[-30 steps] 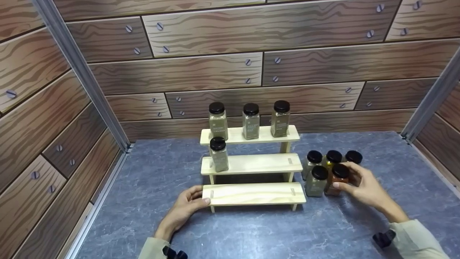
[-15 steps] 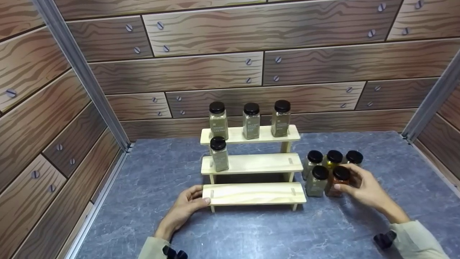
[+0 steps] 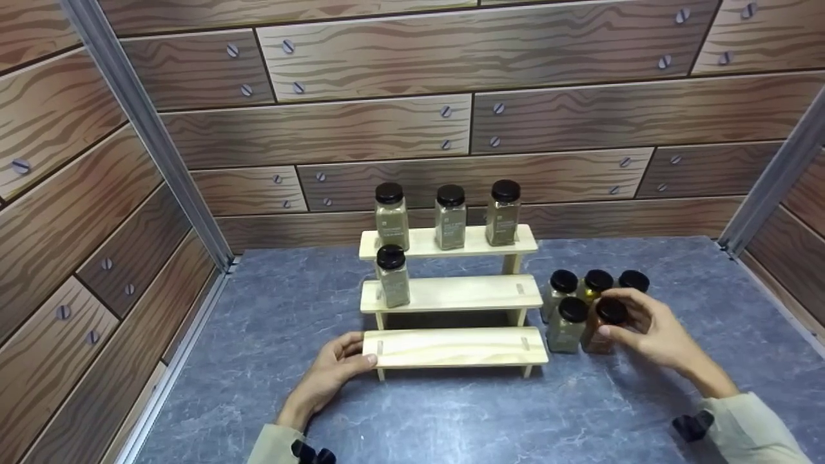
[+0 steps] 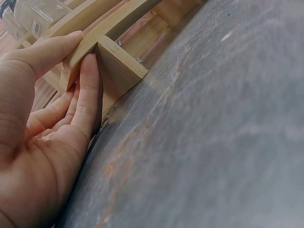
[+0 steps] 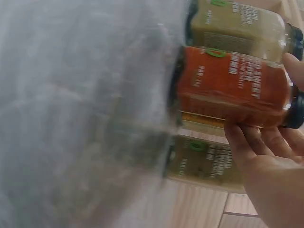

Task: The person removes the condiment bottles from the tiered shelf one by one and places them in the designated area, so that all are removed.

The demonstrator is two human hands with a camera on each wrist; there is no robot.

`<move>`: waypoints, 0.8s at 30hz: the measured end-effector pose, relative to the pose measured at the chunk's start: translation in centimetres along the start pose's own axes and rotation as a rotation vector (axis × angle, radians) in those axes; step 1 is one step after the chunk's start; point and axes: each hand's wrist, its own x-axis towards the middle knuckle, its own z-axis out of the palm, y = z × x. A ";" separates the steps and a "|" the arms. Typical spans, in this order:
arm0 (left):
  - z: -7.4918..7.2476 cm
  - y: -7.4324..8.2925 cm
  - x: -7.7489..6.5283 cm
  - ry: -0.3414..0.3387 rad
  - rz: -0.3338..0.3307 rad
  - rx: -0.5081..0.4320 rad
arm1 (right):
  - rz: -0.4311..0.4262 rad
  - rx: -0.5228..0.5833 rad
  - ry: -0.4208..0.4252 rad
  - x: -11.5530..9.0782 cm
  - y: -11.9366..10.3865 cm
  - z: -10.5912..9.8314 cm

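A three-tier wooden spice rack (image 3: 464, 348) stands mid-table. My left hand (image 3: 330, 368) pinches the left end of its lowest shelf, thumb on top and index finger beneath, as the left wrist view shows. Out to the right, my right hand (image 3: 657, 332) has its thumb and fingers around a black-lidded spice jar (image 5: 232, 85) with red-orange contents. This jar is upright on the table, close beside a greenish spice jar (image 3: 567, 328). Behind them are more jars, one with a yellow tint (image 3: 596, 283). The far side of the gripped jar is hidden in the head view.
Three spice jars (image 3: 450, 218) are spaced along the rack's top tier. One more jar (image 3: 394, 277) stands at the left of the middle tier. Wood-patterned panels (image 3: 374, 122) close off the back and sides of the grey marbled tabletop (image 3: 271, 296).
The right hand's index finger has shifted slightly left and up over the red-orange jar's lid. The left hand and the rack stay where they were.
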 end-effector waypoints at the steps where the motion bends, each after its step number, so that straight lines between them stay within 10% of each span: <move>1: 0.0 0.0 0.0 0.000 0.000 -0.001 | -0.004 -0.003 0.001 0.1 -0.3 -0.1; 24: 0.0 0.1 -0.1 -0.006 0.003 0.000 | -0.061 0.025 -0.075 4.3 -7.5 1.7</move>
